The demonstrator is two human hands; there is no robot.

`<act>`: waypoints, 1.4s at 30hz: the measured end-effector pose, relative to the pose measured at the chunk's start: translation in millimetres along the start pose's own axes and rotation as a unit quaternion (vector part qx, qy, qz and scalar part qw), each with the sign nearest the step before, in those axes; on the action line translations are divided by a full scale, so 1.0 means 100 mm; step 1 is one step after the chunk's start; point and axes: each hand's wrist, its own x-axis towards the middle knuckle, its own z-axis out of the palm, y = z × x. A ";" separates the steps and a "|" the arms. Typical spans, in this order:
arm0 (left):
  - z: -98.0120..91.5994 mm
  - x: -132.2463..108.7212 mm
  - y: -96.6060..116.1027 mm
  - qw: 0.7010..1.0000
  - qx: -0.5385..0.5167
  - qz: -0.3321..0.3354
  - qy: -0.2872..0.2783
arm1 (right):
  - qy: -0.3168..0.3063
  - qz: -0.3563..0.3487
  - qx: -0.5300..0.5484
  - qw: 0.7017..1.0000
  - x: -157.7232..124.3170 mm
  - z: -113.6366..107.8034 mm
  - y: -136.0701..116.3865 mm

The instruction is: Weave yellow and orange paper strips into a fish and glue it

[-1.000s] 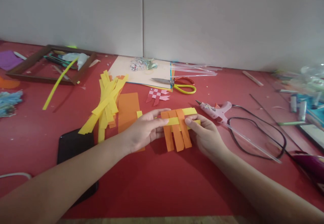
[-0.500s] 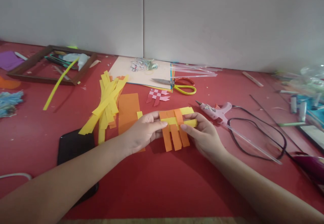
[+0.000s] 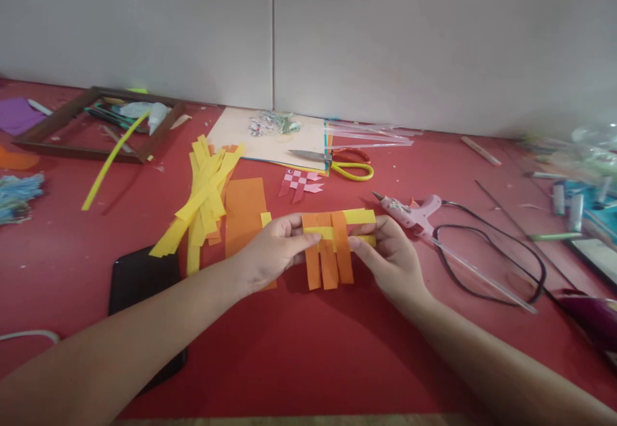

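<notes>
Between both hands, above the red table, I hold a small weave of paper strips (image 3: 330, 265). Three orange strips hang down in it, crossed by yellow strips that stick out to the right. My left hand (image 3: 284, 246) pinches its left edge, thumb in front and fingers behind. My right hand (image 3: 385, 252) grips the right side, its thumb on the lower yellow strip and its fingers partly hidden behind the paper. Beyond the weave lies a pink and red woven paper fish (image 3: 301, 183). An orange paper sheet (image 3: 245, 211) lies partly under my left hand.
Yellow and orange strips (image 3: 205, 201) are heaped at left, near a black phone (image 3: 144, 278). Scissors (image 3: 332, 159) rest by cream paper (image 3: 226, 133). A pink glue gun (image 3: 409, 211) with a looped cord lies right. A wooden frame (image 3: 58, 146) stands back left.
The weave has turned slightly, so its orange strips now hang more upright. The right orange strip's lower end has shifted left, and the right thumb has moved a little to the right.
</notes>
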 end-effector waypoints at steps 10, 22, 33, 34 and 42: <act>-0.03 0.00 0.00 0.998 0.048 -0.044 0.018 | 0.103 -0.236 -0.200 0.945 0.02 -0.11 0.01; -0.03 -0.02 -0.01 0.988 0.117 -0.098 -0.037 | 0.120 -0.566 -0.314 0.753 -0.05 -0.19 -0.17; -0.04 -0.04 -0.03 0.985 0.120 -0.082 -0.094 | -0.056 -0.310 -0.292 0.903 -0.04 -0.08 -0.13; -0.03 -0.05 -0.03 0.985 0.119 -0.081 -0.098 | -0.060 -0.286 -0.281 0.914 -0.05 -0.07 -0.12; -0.03 -0.05 -0.02 0.979 0.155 -0.081 -0.104 | -0.064 -0.276 -0.267 0.921 -0.06 -0.06 -0.14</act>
